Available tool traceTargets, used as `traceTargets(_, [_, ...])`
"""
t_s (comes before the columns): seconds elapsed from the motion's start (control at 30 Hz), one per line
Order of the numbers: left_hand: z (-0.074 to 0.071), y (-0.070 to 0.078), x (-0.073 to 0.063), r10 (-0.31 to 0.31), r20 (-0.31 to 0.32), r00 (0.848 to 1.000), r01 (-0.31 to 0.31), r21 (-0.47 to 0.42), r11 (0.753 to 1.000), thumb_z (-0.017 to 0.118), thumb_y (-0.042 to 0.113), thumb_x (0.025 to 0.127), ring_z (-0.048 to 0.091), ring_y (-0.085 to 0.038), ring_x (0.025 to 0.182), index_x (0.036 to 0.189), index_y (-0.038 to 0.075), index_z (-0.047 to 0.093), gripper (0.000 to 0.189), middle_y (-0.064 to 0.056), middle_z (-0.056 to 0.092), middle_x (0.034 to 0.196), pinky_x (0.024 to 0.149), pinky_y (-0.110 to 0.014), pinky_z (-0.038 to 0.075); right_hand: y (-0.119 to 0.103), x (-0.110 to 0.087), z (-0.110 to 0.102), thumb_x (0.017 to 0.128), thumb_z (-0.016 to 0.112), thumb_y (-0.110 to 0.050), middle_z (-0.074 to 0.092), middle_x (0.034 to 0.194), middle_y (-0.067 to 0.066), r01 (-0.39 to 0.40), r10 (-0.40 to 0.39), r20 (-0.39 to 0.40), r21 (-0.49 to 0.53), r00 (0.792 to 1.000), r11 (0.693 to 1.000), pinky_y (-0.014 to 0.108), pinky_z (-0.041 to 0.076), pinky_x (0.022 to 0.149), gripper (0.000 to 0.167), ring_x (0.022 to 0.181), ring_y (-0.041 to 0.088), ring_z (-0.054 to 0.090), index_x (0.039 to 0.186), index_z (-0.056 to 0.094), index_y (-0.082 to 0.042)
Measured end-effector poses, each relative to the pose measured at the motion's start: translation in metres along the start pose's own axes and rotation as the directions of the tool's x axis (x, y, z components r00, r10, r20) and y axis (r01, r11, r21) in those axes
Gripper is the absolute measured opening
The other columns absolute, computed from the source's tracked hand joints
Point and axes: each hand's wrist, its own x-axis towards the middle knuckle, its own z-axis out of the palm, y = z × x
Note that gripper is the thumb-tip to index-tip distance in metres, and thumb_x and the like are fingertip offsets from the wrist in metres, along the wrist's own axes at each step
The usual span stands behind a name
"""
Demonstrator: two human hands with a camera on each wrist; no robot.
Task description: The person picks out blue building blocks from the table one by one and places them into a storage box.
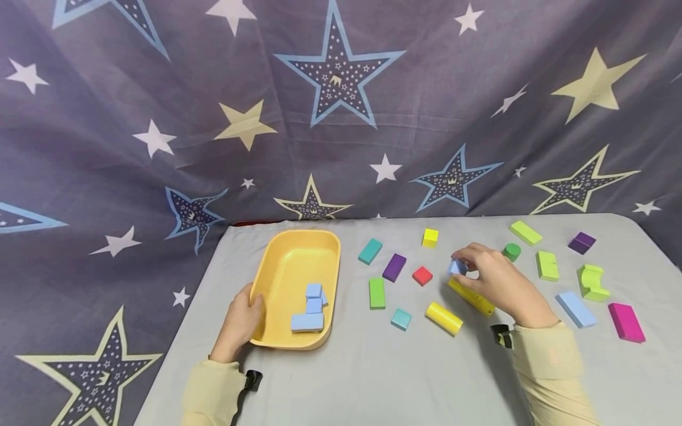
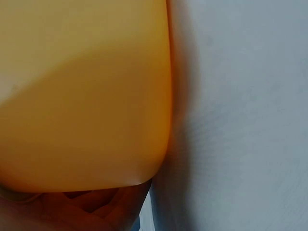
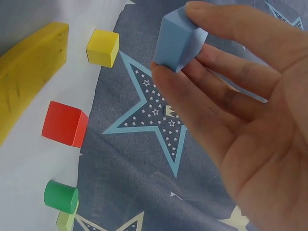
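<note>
My left hand [image 1: 242, 319] grips the left rim of a yellow plastic tub [image 1: 296, 238], thumb over the edge; in the left wrist view its fingers curl against the tub's outer wall [image 2: 96, 120]. Several light blue blocks [image 1: 307, 322] lie inside, toward the near right corner. In my right hand [image 1: 498, 284] a small light blue block [image 3: 178, 41] is pinched between thumb and fingertips, held up over the table. Just below it in the head view lies a long yellow block [image 1: 473, 297], with a red block [image 1: 422, 276] to the left.
Around the right hand lie a yellow cylinder [image 1: 444, 319], a yellow cube [image 1: 430, 238], a green cylinder [image 1: 511, 252], a flat light blue block [image 1: 576, 309] and a magenta block [image 1: 627, 322]. Teal [image 1: 370, 251], purple [image 1: 394, 267] and green [image 1: 377, 293] blocks are nearer the tub. A starry curtain [image 1: 341, 148] hangs behind.
</note>
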Motion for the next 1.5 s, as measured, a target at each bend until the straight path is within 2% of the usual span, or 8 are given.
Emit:
traceTargets(0.23, [0.000,-0.001,0.000,-0.008,0.000,1.000,0.008,0.003,1.000,0.037,0.012,0.104,0.062,-0.033,0.100,0.142,-0.007,0.044,0.042,-0.030,0.060,0.124,0.083,-0.045,0.051,-0.007,0.005,0.003,0.084,0.077,-0.008,0.067,0.102,0.014,-0.003,0.003,0.012,0.009,1.000,1.000,0.049,0.055,0.082,0.030,0.090,0.029,0.068,0.110,0.069,0.004])
traceTargets(0.77, [-0.001,-0.001,-0.001,-0.006,-0.003,1.000,0.006,-0.012,1.000,0.037,0.011,0.105,0.062,-0.031,0.094,0.140,-0.007,0.045,0.041,-0.029,0.061,0.119,0.078,-0.042,0.051,-0.031,0.020,0.009,0.085,0.076,-0.008,0.067,0.099,0.010,0.042,-0.042,-0.007,0.054,0.999,0.998,0.046,0.056,0.083,0.025,0.092,0.028,0.069,0.108,0.070,0.002])
traceTargets(1.07, [-0.001,-0.001,-0.002,-0.004,-0.005,1.000,0.004,-0.021,1.000,0.038,0.011,0.105,0.062,-0.030,0.092,0.139,-0.007,0.046,0.040,-0.028,0.061,0.117,0.076,-0.041,0.051,-0.042,0.028,0.016,0.084,0.078,-0.010,0.066,0.101,0.012,0.022,-0.024,0.020,0.105,0.999,0.994,0.043,0.057,0.082,0.033,0.094,0.028,0.068,0.112,0.069,0.003])
traceTargets(1.33, [0.001,-0.001,-0.002,-0.005,-0.006,1.000,0.005,-0.011,1.000,0.037,0.011,0.105,0.062,-0.032,0.098,0.141,-0.007,0.045,0.041,-0.030,0.060,0.123,0.083,-0.045,0.052,-0.046,0.030,0.021,0.083,0.080,-0.008,0.067,0.104,0.014,0.030,-0.033,0.022,0.119,0.999,0.993,0.043,0.057,0.082,0.035,0.094,0.029,0.069,0.113,0.069,0.004])
traceTargets(1.5, [0.001,-0.001,-0.001,-0.013,-0.005,1.000,0.013,-0.017,1.000,0.037,0.011,0.104,0.063,-0.030,0.093,0.140,-0.006,0.045,0.041,-0.029,0.061,0.120,0.077,-0.041,0.052,-0.046,0.032,0.023,0.082,0.081,-0.009,0.067,0.106,0.016,0.028,-0.030,0.019,0.105,0.999,0.994,0.043,0.057,0.083,0.039,0.094,0.030,0.070,0.116,0.067,0.006])
